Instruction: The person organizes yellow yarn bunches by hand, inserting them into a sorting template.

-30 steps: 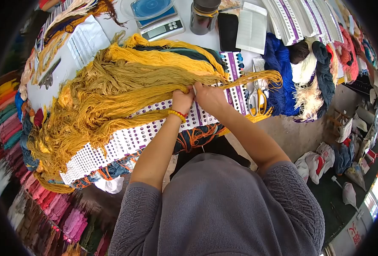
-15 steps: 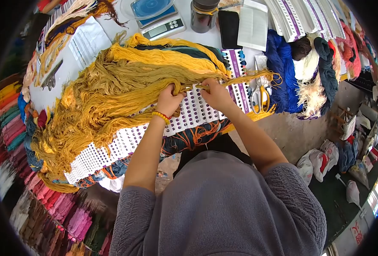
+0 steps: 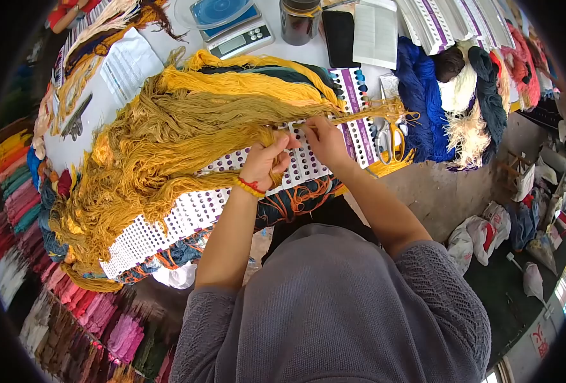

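A big heap of mustard-gold yarn (image 3: pixel 168 150) spreads over the left and middle of the table. My left hand (image 3: pixel 265 163) is closed around one end of a gold skein, with strands passing through the fingers and hanging below. Just right of it, my right hand (image 3: pixel 324 143) pinches the thin gold strands (image 3: pixel 375 112) that run off to the right. Both hands are above a white card with rows of dark holes (image 3: pixel 213 203). Yellow-handled scissors (image 3: pixel 396 142) lie right of my right hand, their blades partly under loose strands.
Behind the heap are a digital scale (image 3: pixel 235 39), a dark jar (image 3: pixel 299 22), a black phone (image 3: pixel 339 38) and a paper booklet (image 3: pixel 375 35). Blue yarn (image 3: pixel 417 96) hangs at the right edge. Black clippers (image 3: pixel 77 120) lie left. Another person's arm (image 3: pixel 66 18) shows top left.
My left hand has shifted right and toward me and turned, bringing the skein end with it. My right hand has moved slightly, still pinching the strands.
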Action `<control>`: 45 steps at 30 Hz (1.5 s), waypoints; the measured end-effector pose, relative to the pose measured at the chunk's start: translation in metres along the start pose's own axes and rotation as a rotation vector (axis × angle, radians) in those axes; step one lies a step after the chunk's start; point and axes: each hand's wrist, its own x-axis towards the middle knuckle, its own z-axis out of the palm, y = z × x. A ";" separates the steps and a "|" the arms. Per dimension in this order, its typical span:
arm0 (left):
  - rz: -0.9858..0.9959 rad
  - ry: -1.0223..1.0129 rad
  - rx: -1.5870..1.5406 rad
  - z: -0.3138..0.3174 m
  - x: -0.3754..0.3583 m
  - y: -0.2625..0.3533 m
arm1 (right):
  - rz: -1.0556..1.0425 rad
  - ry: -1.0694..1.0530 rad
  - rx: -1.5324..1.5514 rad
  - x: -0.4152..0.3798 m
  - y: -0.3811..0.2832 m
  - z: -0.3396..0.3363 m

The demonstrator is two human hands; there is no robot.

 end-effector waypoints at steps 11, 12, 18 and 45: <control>0.210 0.468 -0.160 -0.037 0.009 -0.019 | -0.207 0.049 -0.406 0.001 -0.012 0.014; 0.181 0.443 -0.195 -0.045 0.004 -0.017 | -0.204 0.052 -0.406 0.001 -0.011 0.014; 0.352 0.588 0.045 -0.134 -0.058 0.065 | -0.126 -0.029 -0.430 0.001 -0.009 0.015; 0.342 -0.162 0.038 0.053 -0.177 0.067 | 0.143 -0.414 0.937 -0.076 -0.206 -0.055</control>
